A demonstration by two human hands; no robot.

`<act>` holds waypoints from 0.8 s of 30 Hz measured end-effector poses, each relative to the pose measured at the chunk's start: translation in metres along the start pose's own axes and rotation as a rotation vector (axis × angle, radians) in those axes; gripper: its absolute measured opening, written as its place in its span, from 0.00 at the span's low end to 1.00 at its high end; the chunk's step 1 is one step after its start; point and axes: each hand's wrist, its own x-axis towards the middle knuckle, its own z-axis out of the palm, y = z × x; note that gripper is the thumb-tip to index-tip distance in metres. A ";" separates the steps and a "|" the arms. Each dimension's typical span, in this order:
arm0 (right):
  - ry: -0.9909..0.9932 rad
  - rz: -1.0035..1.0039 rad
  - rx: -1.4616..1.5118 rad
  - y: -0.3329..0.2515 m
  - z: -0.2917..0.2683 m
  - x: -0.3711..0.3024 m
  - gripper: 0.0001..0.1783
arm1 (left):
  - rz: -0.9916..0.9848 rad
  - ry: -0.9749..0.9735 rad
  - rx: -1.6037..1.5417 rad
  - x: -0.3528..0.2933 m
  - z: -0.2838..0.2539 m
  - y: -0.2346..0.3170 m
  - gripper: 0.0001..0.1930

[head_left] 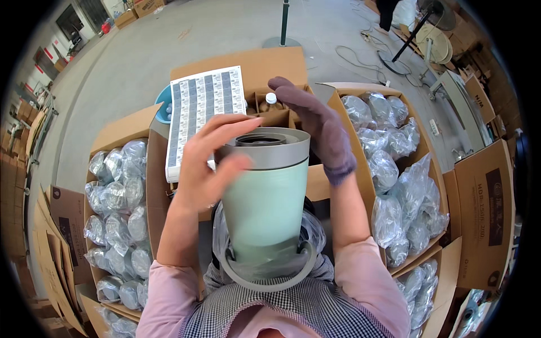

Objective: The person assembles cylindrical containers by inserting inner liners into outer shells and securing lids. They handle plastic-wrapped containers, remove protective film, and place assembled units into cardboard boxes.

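A pale green insulated tumbler [265, 197] stands close to my body, its grey end with a dark round recess facing up. A grey loop handle [269, 285] hangs at its lower end, and a clear plastic bag [313, 230] is bunched around there. My left hand [208, 155], bare, is at the left of the grey end with fingers apart; its thumb is blurred. In a purple-grey glove, my right hand [321, 124] is held at the right side, fingers stretched out. Whether either palm touches the tumbler I cannot tell.
A sheet of printed labels [203, 107] lies on an open carton [242, 63] ahead, beside a white-capped bottle [271, 100]. Cartons of plastic-wrapped items stand left [151, 225] and right [360, 158]. Behind are a blue basin [162, 107], a green post [285, 22] and floor cables [360, 62].
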 end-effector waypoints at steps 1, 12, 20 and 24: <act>-0.039 0.008 0.034 0.008 -0.001 0.008 0.29 | 0.019 -0.107 0.109 0.003 -0.001 0.004 0.18; -0.255 0.019 -0.081 0.000 -0.004 0.009 0.30 | -0.313 0.161 -0.418 -0.012 -0.003 -0.039 0.21; -0.365 0.019 -1.267 -0.034 0.064 0.009 0.14 | -0.119 0.235 -1.002 -0.039 0.019 -0.117 0.22; -0.386 0.072 -1.404 -0.060 0.063 0.015 0.16 | -0.093 -0.021 -0.822 -0.023 0.002 -0.085 0.23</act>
